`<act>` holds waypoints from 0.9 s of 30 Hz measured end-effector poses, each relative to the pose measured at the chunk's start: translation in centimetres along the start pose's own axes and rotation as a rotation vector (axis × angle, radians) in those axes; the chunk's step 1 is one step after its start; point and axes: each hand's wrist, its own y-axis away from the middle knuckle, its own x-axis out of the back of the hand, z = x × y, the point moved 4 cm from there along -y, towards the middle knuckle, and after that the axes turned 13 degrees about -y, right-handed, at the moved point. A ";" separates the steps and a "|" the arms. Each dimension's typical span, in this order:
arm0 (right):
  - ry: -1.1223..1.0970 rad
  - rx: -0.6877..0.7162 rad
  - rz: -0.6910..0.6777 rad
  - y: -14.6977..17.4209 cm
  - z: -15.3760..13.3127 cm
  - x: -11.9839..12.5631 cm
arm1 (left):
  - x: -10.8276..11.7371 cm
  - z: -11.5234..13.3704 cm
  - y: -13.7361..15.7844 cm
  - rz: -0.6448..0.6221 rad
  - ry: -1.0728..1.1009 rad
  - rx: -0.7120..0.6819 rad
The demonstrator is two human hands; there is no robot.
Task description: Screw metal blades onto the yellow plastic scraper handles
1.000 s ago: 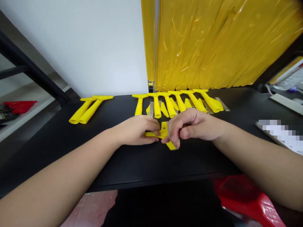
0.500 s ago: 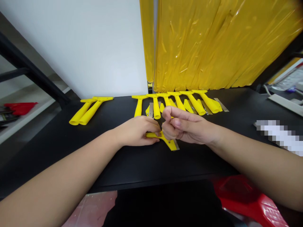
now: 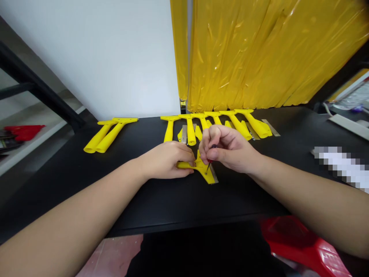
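Observation:
My left hand (image 3: pixel 173 159) is wrapped round the handle of a yellow scraper (image 3: pixel 205 174), which lies on the black table (image 3: pixel 161 204) with its metal blade facing right. A small screwdriver (image 3: pixel 210 158) with a dark and red handle is pinched in my right hand (image 3: pixel 227 148). Its tip meets a screw in the scraper's head, on the side nearer me. Beyond my hands is a row of yellow scraper handles (image 3: pixel 238 127), with blades and yellow head plates lying among them; my right hand hides some of these.
Two yellow scrapers (image 3: pixel 115 132) lie side by side at the back left. White panel (image 3: pixel 115 57) and yellow plastic wrap (image 3: pixel 259 57) stand along the rear edge. A red plastic object (image 3: pixel 305 242) is below the table's front right. Black frame posts (image 3: pixel 52 100) rise at the sides.
My right hand has turned and its fingers have shifted, so the screwdriver now shows, its tip on the screw. My left hand and the scraper have hardly moved.

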 end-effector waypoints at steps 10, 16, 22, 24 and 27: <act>0.020 -0.129 -0.070 0.0 -0.4 -0.3 | 0.2 0.2 -0.2 0.006 0.008 -0.023; -0.187 -0.279 -0.129 0.3 0.2 -1.6 | 0.3 0.4 -0.3 0.002 0.010 -0.009; -0.222 -0.263 -0.083 0.1 0.1 -1.2 | -0.1 0.2 -0.1 0.039 -0.012 -0.043; -0.196 -0.264 -0.081 0.0 0.1 -0.8 | -0.1 0.2 -0.2 0.032 -0.022 -0.050; -0.224 -0.304 -0.088 -0.1 0.2 -0.8 | -0.1 0.3 -0.2 0.014 -0.043 -0.061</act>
